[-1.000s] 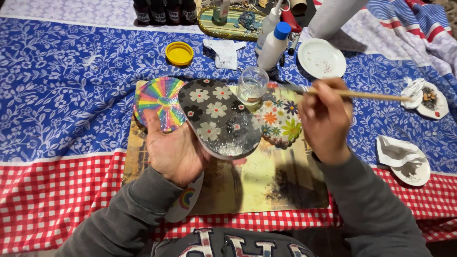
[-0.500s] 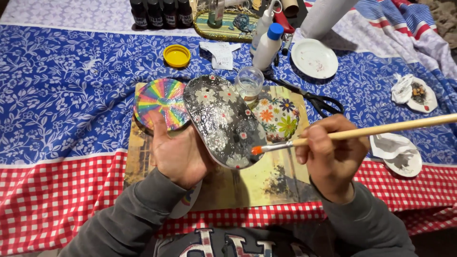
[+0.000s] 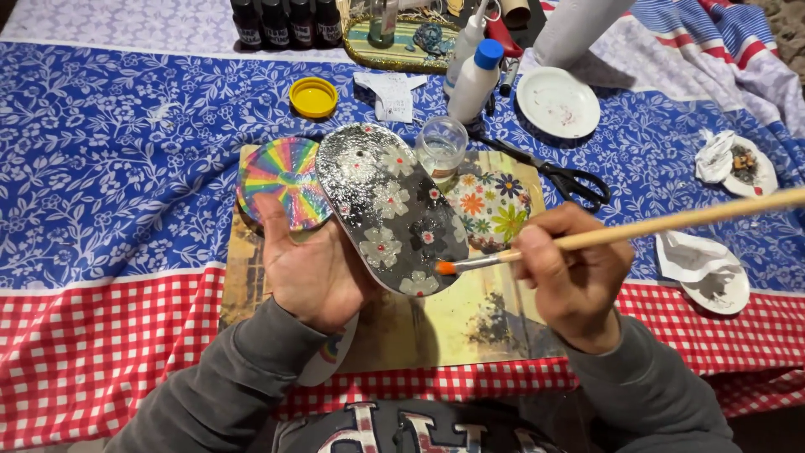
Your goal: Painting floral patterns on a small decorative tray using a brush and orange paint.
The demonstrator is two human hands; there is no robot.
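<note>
- Paintbrush sits pinched in our right hand; its orange tip could smear flowers if we slip.
- Left hand grip cups the sandal sole; tilting risks dropping it.

In my left hand a black oval piece painted with white flowers, tilted up off the mat, its lower rim met by the orange tip of a wooden-handled brush slanting up right from my right hand.
</note>
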